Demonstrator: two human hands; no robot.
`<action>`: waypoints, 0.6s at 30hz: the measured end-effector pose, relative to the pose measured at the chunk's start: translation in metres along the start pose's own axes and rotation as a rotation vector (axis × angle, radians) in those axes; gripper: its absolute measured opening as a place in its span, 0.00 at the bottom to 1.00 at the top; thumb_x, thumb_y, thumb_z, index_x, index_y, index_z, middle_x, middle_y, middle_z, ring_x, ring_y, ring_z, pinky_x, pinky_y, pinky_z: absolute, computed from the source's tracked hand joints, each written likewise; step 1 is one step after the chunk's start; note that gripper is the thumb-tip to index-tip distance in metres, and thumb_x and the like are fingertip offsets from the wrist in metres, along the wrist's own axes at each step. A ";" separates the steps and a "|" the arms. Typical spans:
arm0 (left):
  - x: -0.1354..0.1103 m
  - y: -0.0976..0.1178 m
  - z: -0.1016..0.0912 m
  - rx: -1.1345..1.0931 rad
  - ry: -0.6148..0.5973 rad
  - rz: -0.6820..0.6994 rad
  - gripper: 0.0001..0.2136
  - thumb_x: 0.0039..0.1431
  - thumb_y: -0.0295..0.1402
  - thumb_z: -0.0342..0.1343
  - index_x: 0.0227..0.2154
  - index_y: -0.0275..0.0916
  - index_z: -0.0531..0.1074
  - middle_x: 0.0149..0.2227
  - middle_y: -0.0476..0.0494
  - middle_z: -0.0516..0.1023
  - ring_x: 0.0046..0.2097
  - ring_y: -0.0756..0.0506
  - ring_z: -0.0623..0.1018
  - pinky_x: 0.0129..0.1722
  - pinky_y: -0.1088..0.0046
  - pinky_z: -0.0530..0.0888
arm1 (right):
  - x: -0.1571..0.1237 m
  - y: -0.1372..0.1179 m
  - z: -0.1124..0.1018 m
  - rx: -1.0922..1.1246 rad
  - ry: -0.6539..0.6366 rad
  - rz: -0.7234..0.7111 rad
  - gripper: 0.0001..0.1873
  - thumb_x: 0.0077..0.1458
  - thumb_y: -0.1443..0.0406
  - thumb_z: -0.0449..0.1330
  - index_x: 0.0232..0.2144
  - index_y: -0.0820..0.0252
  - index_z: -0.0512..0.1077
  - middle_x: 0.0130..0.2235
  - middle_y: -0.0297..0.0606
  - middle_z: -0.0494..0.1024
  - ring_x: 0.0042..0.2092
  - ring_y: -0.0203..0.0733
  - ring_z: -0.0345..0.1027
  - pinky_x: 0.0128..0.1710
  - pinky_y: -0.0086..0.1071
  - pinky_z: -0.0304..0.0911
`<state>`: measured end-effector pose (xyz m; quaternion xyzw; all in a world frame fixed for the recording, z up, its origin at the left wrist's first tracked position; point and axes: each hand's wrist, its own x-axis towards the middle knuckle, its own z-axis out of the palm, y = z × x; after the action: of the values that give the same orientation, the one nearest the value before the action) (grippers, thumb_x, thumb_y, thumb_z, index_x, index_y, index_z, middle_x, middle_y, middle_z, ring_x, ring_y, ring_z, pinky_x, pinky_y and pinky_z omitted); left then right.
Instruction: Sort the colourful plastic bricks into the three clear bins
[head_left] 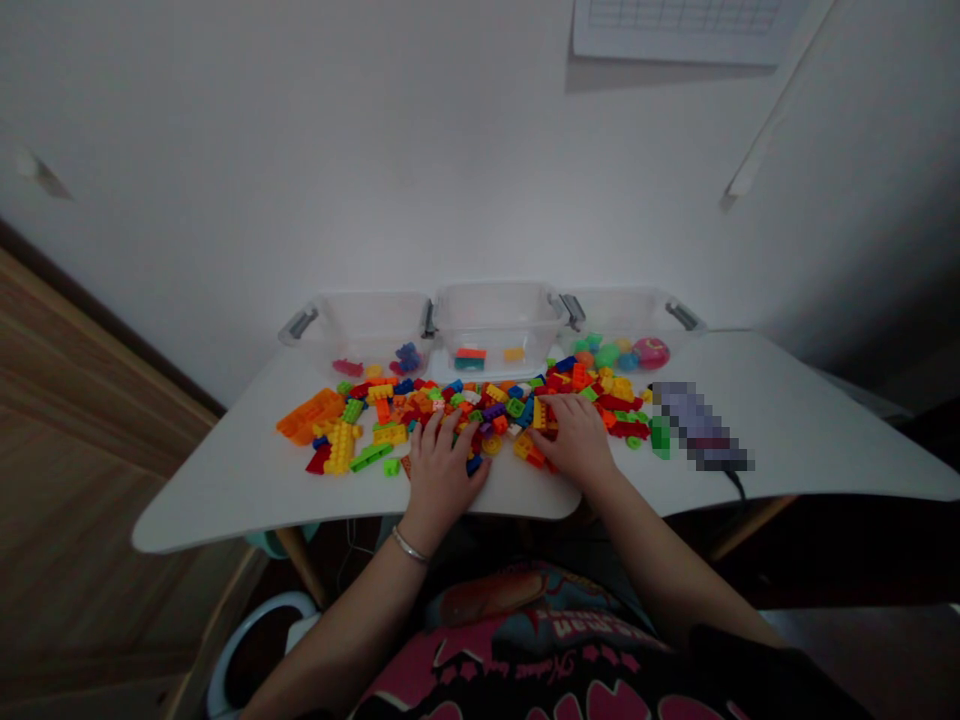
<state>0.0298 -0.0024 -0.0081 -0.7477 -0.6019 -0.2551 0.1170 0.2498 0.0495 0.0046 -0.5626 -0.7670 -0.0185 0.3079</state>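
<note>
Toy building bricks (420,405) in many colours lie in a loose pile along the table. My left hand (441,470), with a bracelet at its wrist, rests on the front of the pile. Its fingers are spread over the bricks, and a blue brick (474,465) shows by its thumb. On the pile's right part is my right hand (579,440), thumb and fingers apart. Close to its fingertips stands a yellow brick (539,413); an orange and yellow piece (529,450) lies below the thumb. Bricks under both palms are hidden.
Three clear plastic bins stand against the wall: the left bin (375,320) and middle bin (499,305) hold a few pieces, the right bin (626,312) rounded toys. A pixelated object (697,425) with a cable lies right on the white table (810,440).
</note>
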 end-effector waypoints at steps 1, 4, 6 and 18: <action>0.000 0.000 0.000 -0.001 0.000 0.001 0.23 0.57 0.42 0.57 0.55 0.41 0.73 0.61 0.35 0.69 0.64 0.31 0.63 0.64 0.45 0.57 | 0.000 0.000 0.000 0.008 0.003 0.000 0.24 0.51 0.58 0.63 0.50 0.58 0.72 0.47 0.47 0.77 0.52 0.58 0.66 0.53 0.51 0.62; 0.000 0.000 0.000 -0.002 0.005 0.003 0.22 0.58 0.42 0.56 0.55 0.41 0.73 0.60 0.35 0.70 0.64 0.31 0.63 0.64 0.44 0.57 | -0.001 0.002 0.000 0.026 0.019 0.007 0.21 0.51 0.59 0.63 0.48 0.57 0.73 0.46 0.47 0.78 0.51 0.58 0.68 0.53 0.51 0.63; 0.000 0.000 -0.001 -0.002 0.005 0.002 0.22 0.58 0.42 0.56 0.54 0.41 0.73 0.60 0.35 0.70 0.64 0.31 0.63 0.64 0.45 0.57 | -0.002 0.002 -0.002 0.024 0.029 0.017 0.19 0.52 0.60 0.62 0.47 0.57 0.73 0.45 0.47 0.79 0.51 0.58 0.68 0.53 0.51 0.63; 0.000 0.000 0.000 0.000 0.002 0.004 0.22 0.59 0.42 0.56 0.54 0.41 0.73 0.60 0.36 0.69 0.64 0.31 0.62 0.64 0.45 0.57 | -0.006 0.012 -0.013 -0.031 0.073 0.022 0.16 0.56 0.61 0.59 0.47 0.57 0.75 0.43 0.46 0.80 0.47 0.55 0.70 0.47 0.48 0.67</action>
<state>0.0295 -0.0025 -0.0077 -0.7486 -0.6004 -0.2554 0.1180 0.2673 0.0438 0.0079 -0.5748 -0.7486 -0.0474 0.3270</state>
